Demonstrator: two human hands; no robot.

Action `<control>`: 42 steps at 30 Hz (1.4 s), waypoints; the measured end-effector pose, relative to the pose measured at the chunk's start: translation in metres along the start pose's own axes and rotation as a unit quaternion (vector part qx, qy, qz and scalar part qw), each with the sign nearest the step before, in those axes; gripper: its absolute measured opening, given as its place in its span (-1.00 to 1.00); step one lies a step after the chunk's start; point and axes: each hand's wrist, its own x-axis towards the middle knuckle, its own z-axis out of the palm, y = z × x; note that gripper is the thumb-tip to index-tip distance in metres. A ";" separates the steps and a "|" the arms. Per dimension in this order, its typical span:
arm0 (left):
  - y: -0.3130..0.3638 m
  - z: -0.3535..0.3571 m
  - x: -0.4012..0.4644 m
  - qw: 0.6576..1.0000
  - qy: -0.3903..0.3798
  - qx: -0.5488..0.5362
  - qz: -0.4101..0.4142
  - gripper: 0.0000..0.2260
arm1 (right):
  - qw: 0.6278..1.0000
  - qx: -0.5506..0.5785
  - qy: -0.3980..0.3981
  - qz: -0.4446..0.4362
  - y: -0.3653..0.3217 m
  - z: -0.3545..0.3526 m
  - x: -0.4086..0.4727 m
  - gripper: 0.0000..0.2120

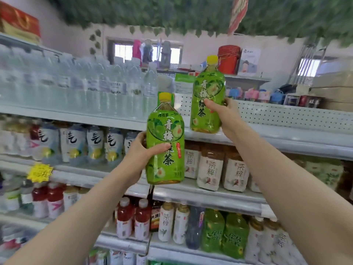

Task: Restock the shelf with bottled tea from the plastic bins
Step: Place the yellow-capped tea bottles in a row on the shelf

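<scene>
Before the shelf (267, 131), each hand's grip wraps one green tea bottle: left hand (139, 150), right hand (225, 113).

Clear water bottles (80, 87) crowd the upper left, red buckets (228, 58) stacked at the back wall

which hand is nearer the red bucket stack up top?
Right. The right hand grips a bottle just below-left of the red bucket stack; the left hand is lower and farther left.

Left hand (140, 150) grips green tea bottle (165, 142); right hand (224, 114) holds second bottle (208, 96) at upper shelf (286, 134)
</scene>
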 end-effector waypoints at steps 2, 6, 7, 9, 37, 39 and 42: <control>0.002 -0.014 0.013 1.000 -0.006 0.004 0.006 -0.13 | 1.000 0.005 -0.010 0.005 0.005 0.012 0.023 -0.34; 0.003 -0.031 0.032 1.000 0.004 0.003 0.012 -0.16 | 0.999 0.030 -0.026 -0.001 0.011 0.028 0.060 -0.44; 0.003 -0.032 0.036 1.000 0.007 0.002 0.012 -0.17 | 0.999 0.034 -0.029 0.001 0.013 0.030 0.067 -0.47; 0.002 -0.033 0.040 1.000 0.012 0.001 0.017 -0.17 | 0.999 0.038 -0.034 0.007 0.020 0.033 0.078 -0.46; 0.020 -0.005 0.101 0.997 -0.030 -0.025 0.063 -0.32 | 0.966 -0.246 -0.085 -0.011 0.074 0.051 0.192 -0.41; 0.024 -0.006 0.104 0.997 -0.030 -0.023 0.062 -0.31 | 0.964 -0.250 -0.090 0.003 0.072 0.052 0.191 -0.40; 0.027 -0.007 0.104 0.998 -0.026 -0.017 0.062 -0.31 | 0.949 -0.299 -0.095 -0.019 0.060 0.052 0.174 -0.39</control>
